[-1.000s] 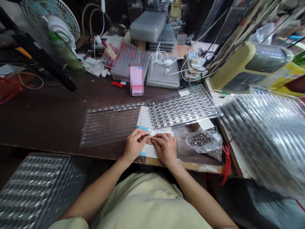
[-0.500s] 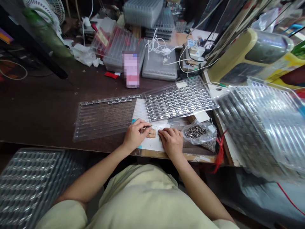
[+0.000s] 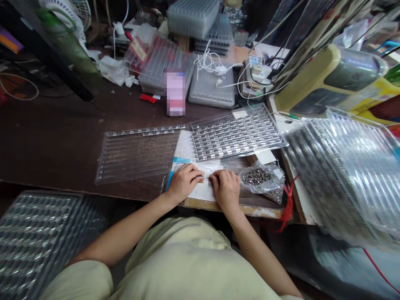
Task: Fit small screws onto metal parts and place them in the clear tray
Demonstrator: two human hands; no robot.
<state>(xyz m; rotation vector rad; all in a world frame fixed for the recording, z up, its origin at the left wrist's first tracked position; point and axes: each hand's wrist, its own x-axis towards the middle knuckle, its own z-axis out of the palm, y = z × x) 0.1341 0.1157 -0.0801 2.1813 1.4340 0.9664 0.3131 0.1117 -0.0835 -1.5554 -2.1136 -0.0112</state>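
Note:
My left hand (image 3: 183, 183) rests at the table's front edge with its fingers pinched on a small metal part I cannot make out clearly. My right hand (image 3: 226, 188) lies just to its right, fingers curled and pressed down on the white sheet (image 3: 204, 192), with fingertips close to the left hand's. A clear bag of small metal pieces (image 3: 261, 178) sits right of my right hand. Beyond the hands lie a mostly bare clear ribbed tray (image 3: 137, 153) and a clear tray filled with rows of parts (image 3: 236, 133).
A tall stack of clear trays (image 3: 346, 175) leans at the right. Another ribbed tray (image 3: 40, 241) sits low at the left, below the dark wooden table (image 3: 62, 129). Stacked trays, white cables (image 3: 215, 68) and a blurred pink box (image 3: 175, 92) crowd the back.
The hands stay close together at the front edge; the right hand drew slightly apart from the left, then stayed. The view shifted a little with my head.

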